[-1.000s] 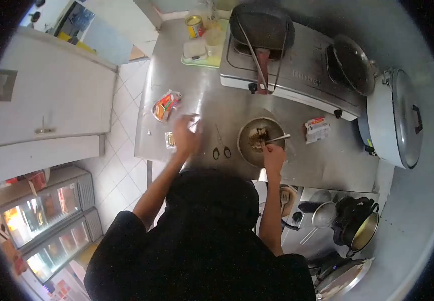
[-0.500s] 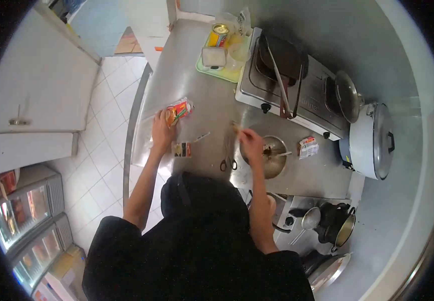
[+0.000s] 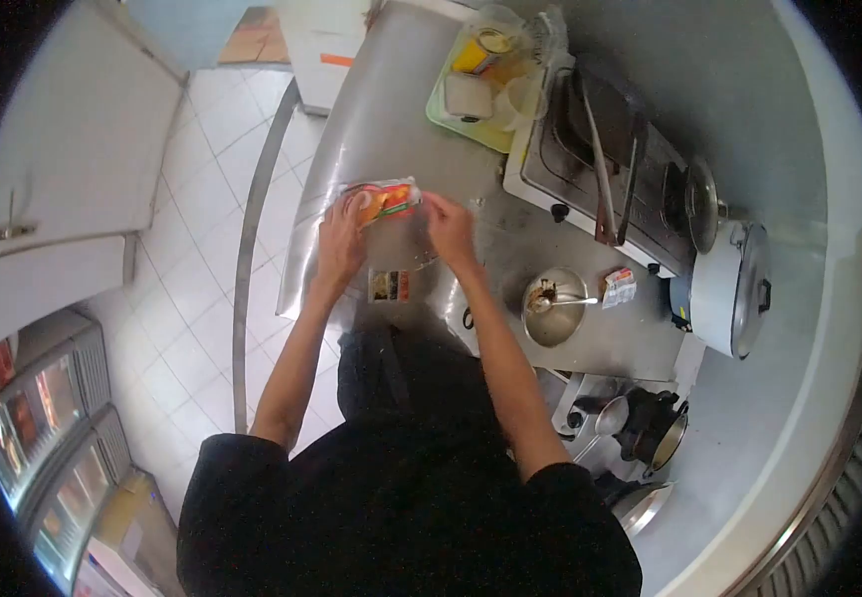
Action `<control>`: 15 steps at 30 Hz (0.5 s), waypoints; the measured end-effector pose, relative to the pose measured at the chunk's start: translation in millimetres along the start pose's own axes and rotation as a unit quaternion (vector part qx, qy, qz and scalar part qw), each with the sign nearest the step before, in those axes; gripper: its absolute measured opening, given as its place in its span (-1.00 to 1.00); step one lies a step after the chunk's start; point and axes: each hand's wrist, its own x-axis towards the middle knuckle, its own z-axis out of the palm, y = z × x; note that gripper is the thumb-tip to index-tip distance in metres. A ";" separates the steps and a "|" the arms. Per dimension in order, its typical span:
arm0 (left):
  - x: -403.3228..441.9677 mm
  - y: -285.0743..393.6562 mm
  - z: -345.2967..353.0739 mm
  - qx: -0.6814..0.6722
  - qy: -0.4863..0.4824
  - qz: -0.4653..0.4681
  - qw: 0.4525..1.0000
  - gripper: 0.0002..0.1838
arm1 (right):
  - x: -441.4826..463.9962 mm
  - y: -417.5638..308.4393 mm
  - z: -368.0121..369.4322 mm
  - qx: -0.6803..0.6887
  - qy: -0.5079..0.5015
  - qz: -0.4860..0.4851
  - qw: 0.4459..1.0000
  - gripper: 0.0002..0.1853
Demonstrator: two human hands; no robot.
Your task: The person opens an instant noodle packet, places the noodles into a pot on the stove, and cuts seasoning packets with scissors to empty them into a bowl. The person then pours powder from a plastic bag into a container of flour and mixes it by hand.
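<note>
Packet (image 3: pixel 391 202) lies crosswise, long axis left to right; our left hand (image 3: pixel 341 244) grasps its left end, our right hand (image 3: pixel 453 237) seemingly pinches the other.

The left hand (image 3: pixel 342 241) covers 1 end of the packet (image 3: pixel 391 202); the right forearm (image 3: pixel 493 333) hides the scissors (image 3: pixel 468 318) mostly.

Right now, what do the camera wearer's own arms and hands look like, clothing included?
Plain black, short, loose sleeves leave both forearms uncovered. The left hand and right hand are bare, five-fingered human hands: no gloves, and no watch or bracelet visible.
</note>
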 end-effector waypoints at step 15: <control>35.1 11.1 13.0 0.040 -0.027 0.026 0.998 -0.33 | -72.1 60.9 -38.8 -0.220 -0.136 -0.064 0.964 -0.63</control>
